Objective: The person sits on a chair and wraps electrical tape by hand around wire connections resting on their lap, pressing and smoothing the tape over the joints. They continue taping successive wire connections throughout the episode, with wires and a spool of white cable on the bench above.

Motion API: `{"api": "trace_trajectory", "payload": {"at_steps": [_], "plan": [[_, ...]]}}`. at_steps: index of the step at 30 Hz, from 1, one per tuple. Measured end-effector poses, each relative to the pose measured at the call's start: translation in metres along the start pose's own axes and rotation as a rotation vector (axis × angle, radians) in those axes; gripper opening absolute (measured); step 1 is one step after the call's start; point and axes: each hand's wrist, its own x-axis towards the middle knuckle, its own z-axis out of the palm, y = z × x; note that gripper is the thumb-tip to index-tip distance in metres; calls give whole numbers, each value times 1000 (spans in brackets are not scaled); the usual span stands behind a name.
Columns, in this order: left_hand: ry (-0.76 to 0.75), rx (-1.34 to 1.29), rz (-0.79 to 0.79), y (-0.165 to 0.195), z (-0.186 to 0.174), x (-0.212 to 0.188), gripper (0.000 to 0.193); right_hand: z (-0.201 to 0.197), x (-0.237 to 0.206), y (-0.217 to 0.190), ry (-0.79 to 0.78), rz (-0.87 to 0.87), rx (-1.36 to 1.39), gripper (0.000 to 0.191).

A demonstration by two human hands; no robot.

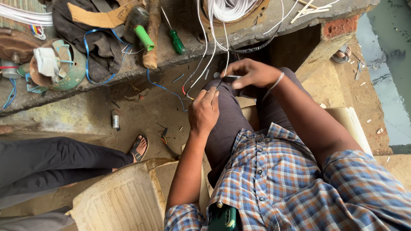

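A thin white wire [204,64] runs down from the coil of white wire [229,9] on the concrete ledge [128,70] to the person's lap, where both hands meet it just above the knees, kept close to the body so the work sits under the eyes; the right hand [252,73] has its fingers pinched together on a small dark tool or wire end [229,78], too small to tell which; the left hand [204,112] is curled with its fingertips closed on the strand just below, seemingly to steady it. The coil lies above the lap, so wire feeds down freely. Along the ledge, within arm's reach, lie a green-handled screwdriver [175,39], a hammer with a wooden handle [150,36], a dark cloth [92,32] and a green motor housing [64,64]. Another person's sandalled foot [139,147] rests on the dirt floor [150,111], beside a pale plastic chair [124,196].
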Motion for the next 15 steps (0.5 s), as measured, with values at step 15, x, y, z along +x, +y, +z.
{"api": "trace_trajectory", "payload": {"at_steps": [15], "plan": [[-61,-43,-27,-2,0,1,19,10,0,11,162,-143,-270,35]]}}
